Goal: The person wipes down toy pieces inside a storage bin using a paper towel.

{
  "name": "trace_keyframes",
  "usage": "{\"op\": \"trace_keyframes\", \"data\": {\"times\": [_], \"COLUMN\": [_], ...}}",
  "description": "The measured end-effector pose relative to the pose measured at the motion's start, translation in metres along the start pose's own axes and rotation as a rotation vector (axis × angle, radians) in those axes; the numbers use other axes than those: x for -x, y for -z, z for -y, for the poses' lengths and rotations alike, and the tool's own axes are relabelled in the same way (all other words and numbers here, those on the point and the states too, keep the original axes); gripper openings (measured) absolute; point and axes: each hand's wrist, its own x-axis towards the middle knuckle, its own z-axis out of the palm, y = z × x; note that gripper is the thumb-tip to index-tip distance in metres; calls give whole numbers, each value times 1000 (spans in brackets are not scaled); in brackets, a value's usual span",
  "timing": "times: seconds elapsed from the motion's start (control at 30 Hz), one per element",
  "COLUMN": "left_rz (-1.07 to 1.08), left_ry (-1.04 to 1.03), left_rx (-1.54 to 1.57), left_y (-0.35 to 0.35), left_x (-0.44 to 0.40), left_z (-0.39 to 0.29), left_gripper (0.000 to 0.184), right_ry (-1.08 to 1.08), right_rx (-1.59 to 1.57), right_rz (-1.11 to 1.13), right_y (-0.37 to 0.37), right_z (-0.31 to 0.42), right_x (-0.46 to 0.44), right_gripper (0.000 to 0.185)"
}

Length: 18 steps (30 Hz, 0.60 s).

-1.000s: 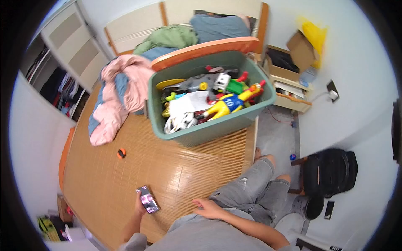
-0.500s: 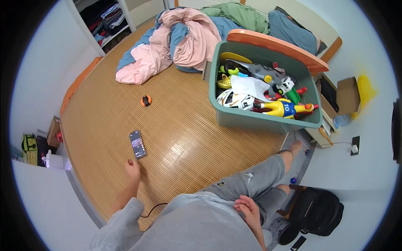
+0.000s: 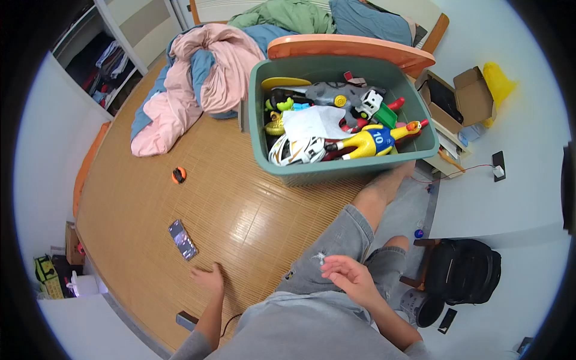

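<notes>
"Where's the phone (image 3: 183, 240)?"

"On the mat (image 3: 132, 198), at the left hand (image 3: 209, 279)'s eleven o'clock, near it but not touching."

"And those fingers?"

"Spread, thumb apart, with nothing between them."

"The right hand (image 3: 354, 281)?"

"By the thigh (image 3: 327, 249); I can't tell if they touch. Its fingers are loosely bent, side by side, pinching nothing that I can see."

"What's around?"

"A ring (image 3: 179, 175) at the phone's twelve o'clock. The bin (image 3: 336, 170) sits at the left hand's one o'clock, a chicken (image 3: 378, 139) lying among its toys."
</notes>
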Motion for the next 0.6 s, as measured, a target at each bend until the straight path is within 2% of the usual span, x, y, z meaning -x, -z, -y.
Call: {"op": "trace_keyframes", "data": {"times": [0.07,0.1,0.17,0.23,0.3,0.33,0.4,0.43,0.5,0.53,0.6], "left_rz": [-169,-173,23,121,280,279,269,278,401,304,298], "left_ry": [176,186,374,453,393,399,418,412,388,319,337], "left_rx": [-39,-53,-102,-171,-145,-158,-323,-321,-185,-136,-79], "left_y": [8,22,47,44,39,30,5,2,6,7,13], "left_x": [-23,-33,-65,-95,-122,-132,-146,-152,-154,-149,-147], "left_z": [3,-7,-41,-54,-66,-60,-50,-44,-39,-40,-39], "left_gripper": [99,99,109,110,105,105,87,87,70,59,61], "right_ry": [-10,-22,-55,-65,-93,-100,-111,-127,-144,-139,-131], "right_rx": [29,60,70,20,19,-12,-35,-48,-60,-69,-107], "right_rz": [-3,14,46,-7,1,-2,-21,-19,-27,-33,-46], "right_y": [3,3,6,8,8,8,9,8,8,9,9], "right_z": [4,5,8,6,6,3,0,-1,-2,-3,-6], "right_x": [-9,-15,-22,-25,-28,-29,-27,-27,-26,-25,-23], "right_gripper": [34,34,34,34,35,35,35,35,34,34,33]}}
